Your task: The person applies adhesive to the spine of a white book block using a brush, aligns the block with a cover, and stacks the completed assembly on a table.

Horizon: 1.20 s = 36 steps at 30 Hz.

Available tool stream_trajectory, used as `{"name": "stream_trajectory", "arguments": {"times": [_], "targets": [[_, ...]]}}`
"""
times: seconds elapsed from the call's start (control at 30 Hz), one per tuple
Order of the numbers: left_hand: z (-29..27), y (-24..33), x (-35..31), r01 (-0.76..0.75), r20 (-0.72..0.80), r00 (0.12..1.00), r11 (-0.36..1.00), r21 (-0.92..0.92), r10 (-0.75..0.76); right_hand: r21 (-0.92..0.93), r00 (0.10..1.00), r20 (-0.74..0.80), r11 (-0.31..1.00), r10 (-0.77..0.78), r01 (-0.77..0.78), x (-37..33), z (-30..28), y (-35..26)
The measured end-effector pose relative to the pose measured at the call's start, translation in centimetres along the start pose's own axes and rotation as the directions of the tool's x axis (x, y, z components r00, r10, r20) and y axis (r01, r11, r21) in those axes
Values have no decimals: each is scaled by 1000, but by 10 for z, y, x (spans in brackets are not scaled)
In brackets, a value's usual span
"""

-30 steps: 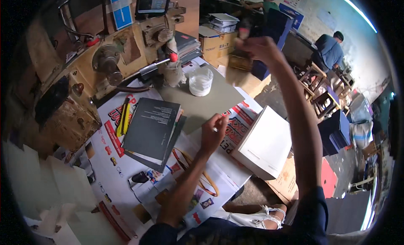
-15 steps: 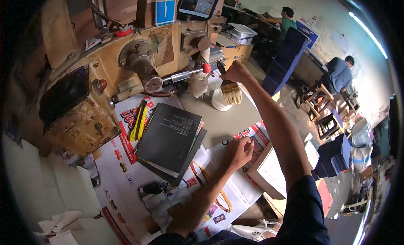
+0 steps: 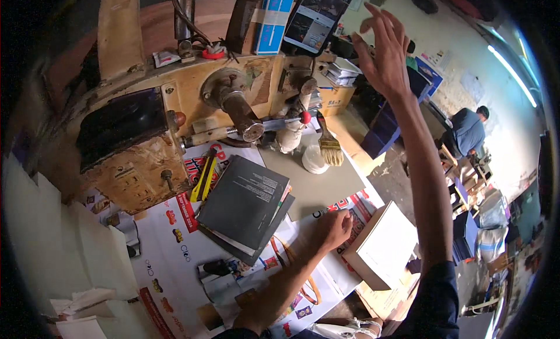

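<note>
My right hand [image 3: 385,53] is raised at the top, empty with its fingers spread, to the right of a dark-framed tablet or phone [image 3: 317,18] with a lit screen. Below it, a wide paintbrush [image 3: 329,142] with pale bristles rests beside a round white tub [image 3: 315,160] on a grey board [image 3: 303,193]. My left hand [image 3: 336,230] is held low over the printed sheet with its fingers curled in; nothing shows in them. A stack of dark-covered booklets [image 3: 245,202] and a yellow box cutter [image 3: 204,178] lie to its left.
A worn machine [image 3: 140,152] with a red-knobbed lever [image 3: 305,117] stands along the far left. A thick white block [image 3: 382,246] sits at the right edge of the bench. A person [image 3: 466,132] bends over work farther right, near wooden stools. Another person is mostly hidden behind my right hand.
My right hand has let go of the paintbrush and risen toward the screen, its fingers opening. The brush now rests by the tub. My left hand stays curled; the view has shifted.
</note>
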State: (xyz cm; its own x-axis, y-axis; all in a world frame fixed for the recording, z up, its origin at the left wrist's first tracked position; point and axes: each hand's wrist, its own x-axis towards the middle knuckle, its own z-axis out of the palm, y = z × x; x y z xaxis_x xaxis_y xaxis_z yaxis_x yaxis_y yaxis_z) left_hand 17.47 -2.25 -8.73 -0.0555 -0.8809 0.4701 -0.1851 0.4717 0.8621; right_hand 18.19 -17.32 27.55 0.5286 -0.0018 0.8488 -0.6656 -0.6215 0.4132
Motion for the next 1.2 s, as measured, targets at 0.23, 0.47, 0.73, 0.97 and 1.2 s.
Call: {"name": "stream_trajectory", "arguments": {"times": [0.23,0.47,0.73,0.97,1.2], "targets": [[-2,-4,2,-23,6,1000,999,33,23,-124,986,108,982,-128,141,31,12,13],[-8,5,2,34,51,998,998,58,-37,-108,981,101,978,-166,176,30,17,19],[5,-18,0,-12,-2,1000,998,64,12,-91,980,169,988,-106,123,39,14,13],[-2,-2,2,20,43,999,998,55,-23,-89,983,120,985,-139,150,11,7,11],[-7,3,0,41,65,997,998,43,-44,3,946,247,976,-211,217,-13,9,-22]]}}
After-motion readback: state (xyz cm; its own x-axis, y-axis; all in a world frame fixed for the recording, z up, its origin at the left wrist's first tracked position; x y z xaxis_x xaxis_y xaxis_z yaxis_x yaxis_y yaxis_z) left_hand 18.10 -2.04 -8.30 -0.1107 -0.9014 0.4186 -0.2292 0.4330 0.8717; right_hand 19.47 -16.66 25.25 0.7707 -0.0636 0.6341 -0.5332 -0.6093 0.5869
